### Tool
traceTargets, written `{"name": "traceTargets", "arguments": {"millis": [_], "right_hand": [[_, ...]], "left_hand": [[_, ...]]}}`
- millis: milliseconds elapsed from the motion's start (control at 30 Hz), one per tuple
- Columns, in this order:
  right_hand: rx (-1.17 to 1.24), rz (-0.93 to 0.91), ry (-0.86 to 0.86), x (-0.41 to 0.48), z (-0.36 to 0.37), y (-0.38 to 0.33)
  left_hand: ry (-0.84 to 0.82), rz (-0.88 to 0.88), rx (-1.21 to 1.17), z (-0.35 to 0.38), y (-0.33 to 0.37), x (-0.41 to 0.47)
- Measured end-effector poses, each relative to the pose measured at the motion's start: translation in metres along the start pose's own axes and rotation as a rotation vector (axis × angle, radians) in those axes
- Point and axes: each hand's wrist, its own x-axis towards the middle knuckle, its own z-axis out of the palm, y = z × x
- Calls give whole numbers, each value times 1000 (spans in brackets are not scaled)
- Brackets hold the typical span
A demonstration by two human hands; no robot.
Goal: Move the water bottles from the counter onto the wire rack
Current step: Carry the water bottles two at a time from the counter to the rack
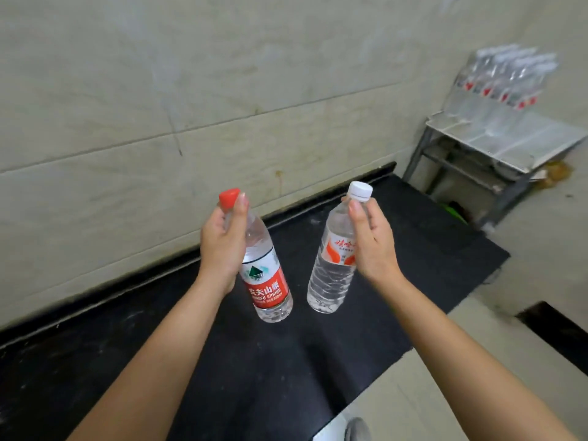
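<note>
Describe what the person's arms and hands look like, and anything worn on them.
The left forearm and right forearm are bare to the frame edge, no sleeves in view. The left hand and right hand wear no gloves, and no rings, watch or bracelet show. The visible thumbnails are short and unpainted.

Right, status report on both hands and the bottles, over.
Left hand grips red-capped bottle at neck. Right hand grips white-capped bottle at neck. Both over counter. Wire rack far right, stocked bottles on top; nothing seen between.
</note>
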Motion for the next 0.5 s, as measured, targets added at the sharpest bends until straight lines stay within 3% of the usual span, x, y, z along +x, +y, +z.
{"name": "traceTargets", "arguments": {"millis": [267,500], "right_hand": [[-22,-72,239,-15,-142,-12],[-11,-106,317,-11,-300,9]], "left_hand": [[-275,17,-36,140,18,-50],[-408,71,-44,301,17,-110]]}}
